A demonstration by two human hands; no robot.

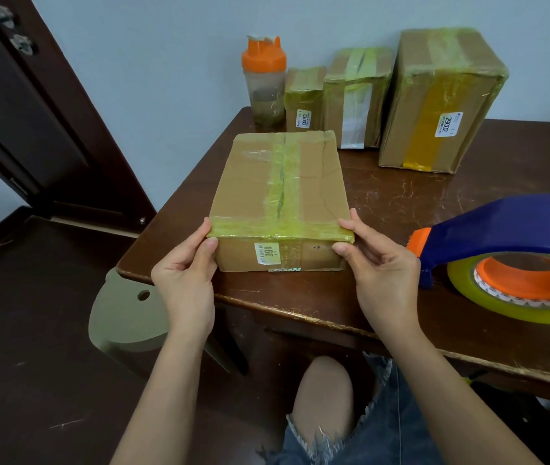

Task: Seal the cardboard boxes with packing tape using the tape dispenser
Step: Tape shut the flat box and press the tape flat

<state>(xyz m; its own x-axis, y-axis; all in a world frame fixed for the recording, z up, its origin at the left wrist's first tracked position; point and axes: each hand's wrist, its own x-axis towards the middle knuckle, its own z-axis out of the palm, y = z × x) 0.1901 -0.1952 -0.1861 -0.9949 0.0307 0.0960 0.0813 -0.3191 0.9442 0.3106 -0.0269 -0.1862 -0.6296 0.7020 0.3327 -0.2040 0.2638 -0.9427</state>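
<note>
Cardboard box (280,196) flat on the near left corner of the dark wooden table (401,203), flaps closed, contents hidden. Yellowish tape (282,182) down the middle seam of its top and another strip along the near top edge, wrapped over onto the front face. White label reading 160 (267,253) on that front face. Left hand (184,276) at the near left corner, thumb on the front face and fingers on the taped edge, pinching the corner. Right hand (379,263) mirrored at the near right corner, thumb on the front face, fingers curled over the taped edge, gripping it.

Tape dispenser (488,236) lying on the table to the right of the box, well apart from both hands: blue body, orange tip toward the box, yellow-green tape roll (515,297) with an orange core.

Along the wall at the back, three more sealed cardboard boxes standing upright in a row: small box (304,99), medium box (357,95) with a white strip down its front, large box (441,99) with a broad amber band and a white label. All taped shut, contents not visible. Left of the small box, touching or just beside it, a shaker bottle (264,85) with an orange lid, cloudy walls, something dark in the lower part; cannot tell what.

Dark door (32,112) at far left. Pale stool (126,317) under the table's near left corner.
</note>
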